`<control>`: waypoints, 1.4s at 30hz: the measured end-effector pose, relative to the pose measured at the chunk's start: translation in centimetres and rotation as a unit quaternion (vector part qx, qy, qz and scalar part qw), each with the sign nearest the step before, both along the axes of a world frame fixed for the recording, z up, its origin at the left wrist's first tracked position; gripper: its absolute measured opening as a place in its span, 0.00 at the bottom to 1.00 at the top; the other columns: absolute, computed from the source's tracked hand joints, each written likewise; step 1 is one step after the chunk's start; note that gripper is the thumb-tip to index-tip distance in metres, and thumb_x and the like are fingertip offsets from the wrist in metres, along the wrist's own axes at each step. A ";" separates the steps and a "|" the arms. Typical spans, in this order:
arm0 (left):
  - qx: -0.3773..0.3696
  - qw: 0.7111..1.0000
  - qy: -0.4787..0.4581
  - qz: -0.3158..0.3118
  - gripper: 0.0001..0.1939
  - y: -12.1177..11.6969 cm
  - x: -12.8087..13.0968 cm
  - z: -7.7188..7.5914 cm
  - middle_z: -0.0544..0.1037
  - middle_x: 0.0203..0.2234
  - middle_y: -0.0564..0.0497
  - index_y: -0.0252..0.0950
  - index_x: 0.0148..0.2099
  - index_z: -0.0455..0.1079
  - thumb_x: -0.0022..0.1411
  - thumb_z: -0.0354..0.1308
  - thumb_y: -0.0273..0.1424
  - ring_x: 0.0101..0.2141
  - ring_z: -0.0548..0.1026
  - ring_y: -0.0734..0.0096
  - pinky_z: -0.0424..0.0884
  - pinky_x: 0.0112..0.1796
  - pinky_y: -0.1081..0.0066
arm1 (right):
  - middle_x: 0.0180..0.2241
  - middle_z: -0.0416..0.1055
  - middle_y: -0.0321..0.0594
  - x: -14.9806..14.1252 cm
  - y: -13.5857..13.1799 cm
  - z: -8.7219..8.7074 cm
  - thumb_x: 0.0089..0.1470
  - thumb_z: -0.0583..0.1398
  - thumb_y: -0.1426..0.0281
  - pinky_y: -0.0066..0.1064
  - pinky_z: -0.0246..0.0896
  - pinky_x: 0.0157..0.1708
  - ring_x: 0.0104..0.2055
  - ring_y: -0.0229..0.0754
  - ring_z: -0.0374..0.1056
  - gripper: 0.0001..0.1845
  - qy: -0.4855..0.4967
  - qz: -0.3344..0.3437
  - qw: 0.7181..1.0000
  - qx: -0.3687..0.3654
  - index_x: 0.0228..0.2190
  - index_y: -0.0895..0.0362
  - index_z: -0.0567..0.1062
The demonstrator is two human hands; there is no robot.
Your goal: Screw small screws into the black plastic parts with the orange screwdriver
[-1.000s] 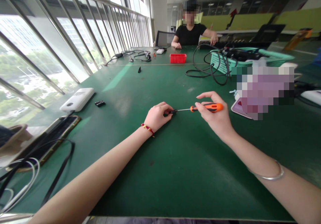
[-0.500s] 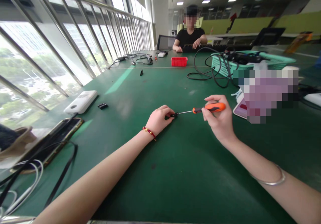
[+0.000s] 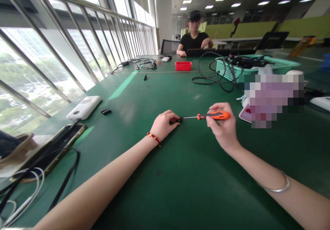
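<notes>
My left hand (image 3: 165,126) rests on the green table (image 3: 144,188) and pinches a small black part (image 3: 177,120) between thumb and fingers; most of that part is hidden by the fingers. In my right hand (image 3: 223,128) is a screwdriver (image 3: 216,115) with an orange and dark grey handle, held lightly by thumb and fingers. Its metal shaft points left, nearly level, and the tip meets the black part at my left fingertips.
To the left lie a small black piece (image 3: 106,111), a white power bank (image 3: 84,107) and a phone (image 3: 64,144) with cables. Farther off are a red bin (image 3: 183,66), a teal basket (image 3: 227,70) trailing black cable, and a seated person (image 3: 194,42). A railing (image 3: 103,37) runs along the left.
My right hand has turned slightly, and the screwdriver handle sits a little lower, so the shaft is closer to level. My left hand keeps its hold. The view has shifted slightly.
</notes>
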State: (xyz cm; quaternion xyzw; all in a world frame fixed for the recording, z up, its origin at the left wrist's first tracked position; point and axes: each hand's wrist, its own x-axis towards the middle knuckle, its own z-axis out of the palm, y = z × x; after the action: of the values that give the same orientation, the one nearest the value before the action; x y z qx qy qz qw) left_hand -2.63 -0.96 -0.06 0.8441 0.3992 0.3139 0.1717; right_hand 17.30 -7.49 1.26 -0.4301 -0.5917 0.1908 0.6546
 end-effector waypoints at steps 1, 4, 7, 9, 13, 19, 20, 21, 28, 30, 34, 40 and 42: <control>0.003 1.000 0.001 -0.002 0.07 0.0 0.0 0.0 0.74 0.32 0.52 0.36 0.36 0.74 0.53 0.58 0.26 0.31 0.75 0.73 0.73 0.35 0.73 | 0.26 0.62 0.30 -0.1 0.0 0.0 0.46 0.62 0.67 0.28 0.59 0.25 0.22 0.33 0.61 0.15 0.005 -0.001 1.000 -0.002 0.36 0.54 0.63; 0.015 1.000 0.006 -0.010 0.06 0.0 0.0 0.0 0.76 0.35 0.51 0.36 0.35 0.74 0.53 0.58 0.26 0.33 0.75 0.73 0.73 0.36 0.72 | 0.20 0.59 0.28 -0.2 -0.2 0.1 0.50 0.59 0.63 0.26 0.54 0.20 0.18 0.32 0.56 0.11 0.003 -0.023 0.998 -0.052 0.34 0.54 0.66; 0.021 1.000 0.018 -0.009 0.04 -0.1 0.0 0.2 0.77 0.39 0.51 0.36 0.34 0.73 0.53 0.59 0.26 0.34 0.75 0.72 0.73 0.38 0.71 | 0.18 0.58 0.29 0.0 -0.3 0.0 0.51 0.59 0.61 0.26 0.49 0.17 0.16 0.31 0.54 0.11 -0.008 -0.029 0.996 -0.086 0.29 0.56 0.69; 0.017 1.000 0.026 -0.002 0.04 -0.1 0.1 0.2 0.78 0.39 0.52 0.36 0.34 0.73 0.53 0.59 0.26 0.35 0.76 0.71 0.73 0.39 0.69 | 0.19 0.58 0.28 0.1 -0.1 -0.2 0.50 0.60 0.63 0.26 0.51 0.18 0.17 0.32 0.55 0.10 -0.001 -0.012 0.998 -0.066 0.32 0.55 0.68; 0.005 1.000 0.026 0.007 0.05 -0.1 0.1 0.3 0.79 0.37 0.52 0.37 0.36 0.73 0.53 0.60 0.26 0.37 0.76 0.70 0.73 0.41 0.69 | 0.26 0.62 0.30 0.2 0.3 -0.5 0.45 0.62 0.64 0.28 0.60 0.25 0.22 0.34 0.61 0.17 0.019 -0.005 1.000 -0.005 0.37 0.54 0.64; -0.004 1.000 0.019 0.014 0.06 -0.1 0.1 0.3 0.79 0.37 0.52 0.37 0.36 0.73 0.53 0.60 0.27 0.37 0.77 0.69 0.74 0.41 0.68 | 0.17 0.53 0.27 0.2 0.1 -0.5 0.53 0.56 0.59 0.26 0.49 0.16 0.15 0.31 0.51 0.11 0.004 -0.011 0.997 -0.073 0.30 0.54 0.67; -0.007 1.000 0.018 0.016 0.06 -0.1 0.1 0.3 0.79 0.37 0.52 0.37 0.36 0.73 0.53 0.60 0.27 0.37 0.77 0.69 0.74 0.41 0.68 | 0.17 0.54 0.27 0.2 0.1 -0.5 0.53 0.56 0.60 0.26 0.49 0.17 0.15 0.32 0.52 0.11 0.003 -0.011 0.997 -0.076 0.30 0.55 0.68; -0.010 1.000 0.017 0.017 0.06 -0.1 0.1 0.3 0.80 0.37 0.52 0.37 0.36 0.73 0.53 0.60 0.27 0.37 0.77 0.69 0.74 0.41 0.68 | 0.18 0.55 0.28 0.2 0.1 -0.6 0.52 0.57 0.60 0.26 0.51 0.18 0.16 0.32 0.54 0.10 0.007 -0.013 0.998 -0.069 0.31 0.55 0.68; -0.014 1.000 0.011 0.018 0.05 -0.1 0.0 0.3 0.80 0.37 0.52 0.36 0.35 0.74 0.53 0.60 0.27 0.38 0.77 0.68 0.73 0.42 0.67 | 0.21 0.59 0.27 0.1 0.1 -0.3 0.48 0.61 0.63 0.26 0.55 0.21 0.19 0.33 0.58 0.15 0.028 -0.005 0.999 -0.041 0.38 0.54 0.64; -0.015 1.000 0.008 0.016 0.05 0.0 0.0 0.3 0.80 0.38 0.52 0.37 0.35 0.74 0.53 0.61 0.27 0.38 0.77 0.68 0.74 0.42 0.67 | 0.16 0.55 0.26 0.0 -0.1 -0.1 0.51 0.59 0.61 0.25 0.49 0.17 0.16 0.31 0.53 0.11 0.013 -0.015 0.996 -0.081 0.33 0.55 0.67; -0.015 1.000 0.008 0.024 0.06 0.0 0.0 0.3 0.80 0.36 0.52 0.37 0.35 0.74 0.53 0.61 0.28 0.37 0.77 0.68 0.73 0.42 0.67 | 0.18 0.57 0.28 -0.1 -0.3 -0.1 0.50 0.60 0.63 0.26 0.51 0.19 0.17 0.32 0.55 0.10 -0.005 -0.009 0.998 -0.067 0.33 0.55 0.68; -0.011 0.999 0.032 0.038 0.07 -0.2 0.1 0.6 0.80 0.34 0.52 0.36 0.36 0.75 0.53 0.61 0.28 0.37 0.77 0.66 0.72 0.42 0.67 | 0.24 0.60 0.29 -0.3 0.2 -0.6 0.51 0.58 0.65 0.26 0.56 0.23 0.22 0.33 0.58 0.13 0.013 0.034 0.999 -0.035 0.38 0.54 0.62; -0.015 0.998 0.037 0.043 0.07 -0.2 0.1 0.5 0.80 0.34 0.52 0.37 0.37 0.75 0.53 0.60 0.29 0.36 0.77 0.67 0.71 0.41 0.68 | 0.21 0.56 0.28 -0.1 0.4 -0.8 0.54 0.56 0.64 0.24 0.50 0.19 0.19 0.31 0.53 0.08 0.003 0.010 0.999 -0.054 0.34 0.54 0.63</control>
State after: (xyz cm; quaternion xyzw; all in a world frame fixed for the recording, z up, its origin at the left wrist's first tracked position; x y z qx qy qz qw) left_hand -2.54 -1.20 0.48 0.8345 0.4458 0.2838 0.1558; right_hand 17.17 -7.08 0.50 -0.4582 -0.5829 0.2301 0.6304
